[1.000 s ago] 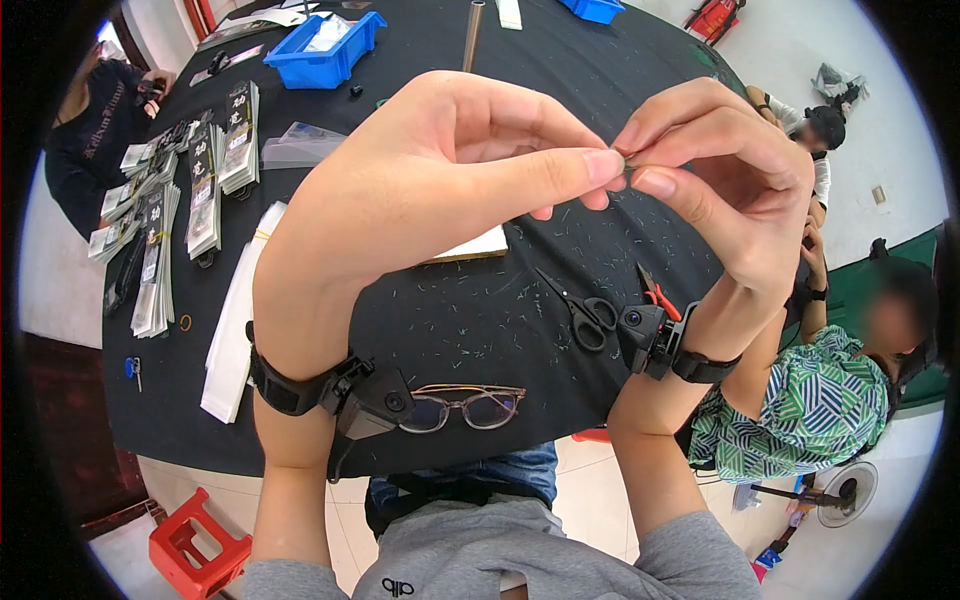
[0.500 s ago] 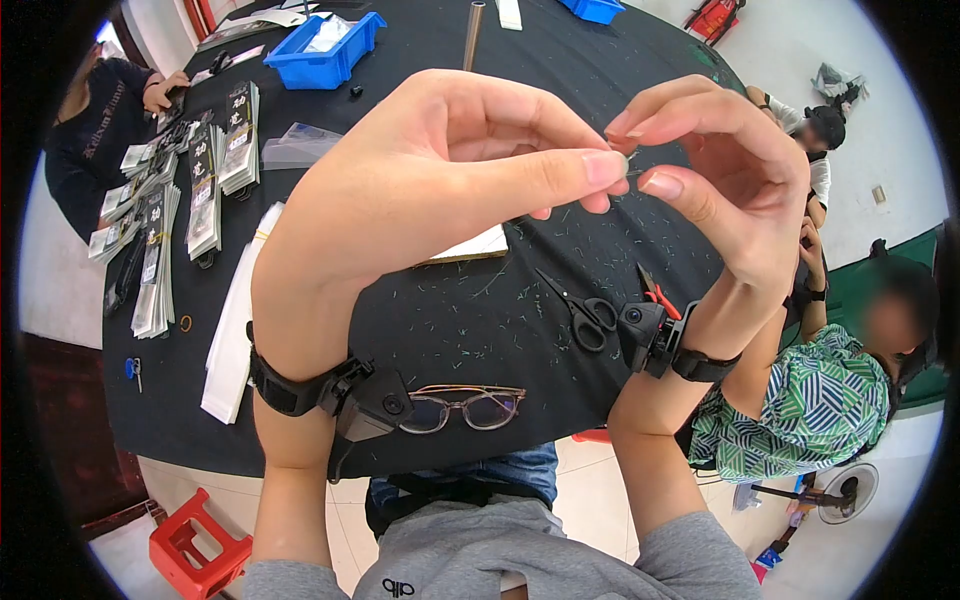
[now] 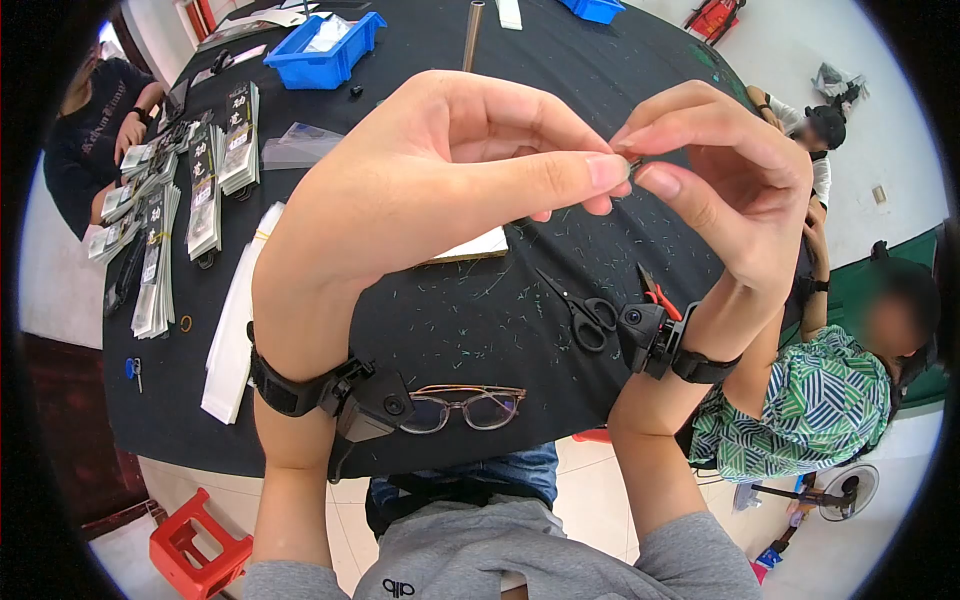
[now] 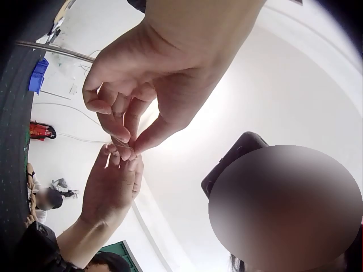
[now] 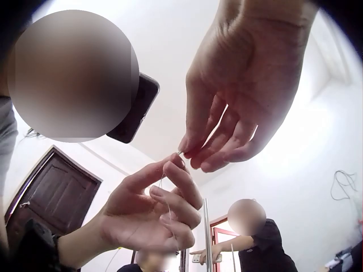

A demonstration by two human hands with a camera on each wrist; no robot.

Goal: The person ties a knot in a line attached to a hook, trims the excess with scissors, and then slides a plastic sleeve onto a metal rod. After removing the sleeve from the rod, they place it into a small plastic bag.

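In the head view my left hand (image 3: 430, 180) and right hand (image 3: 745, 175) meet fingertip to fingertip above the table. Between them sits a tiny, thin dark piece (image 3: 635, 164), its exact kind too small to tell. Left thumb and index finger pinch it from one side, the other left fingers curling behind. My right thumb and index finger pinch its other end, also seen in the right wrist view as a small shiny tip (image 5: 180, 153). A fine pale thread (image 5: 169, 209) hangs down past the left fingers there.
Black scissors (image 3: 590, 322), red-handled pliers (image 3: 657, 292) and eyeglasses (image 3: 465, 408) lie on the black cloth (image 3: 440, 335) among scattered thread clippings. Left are bundled printed packets (image 3: 205, 190) and white strips (image 3: 238, 330). A blue basket (image 3: 325, 62) stands behind; other people sit around.
Half a second ago my right index finger and thumb stood apart; now they close on the tiny piece again. My left hand barely moves. A person at the left has shifted their hands.
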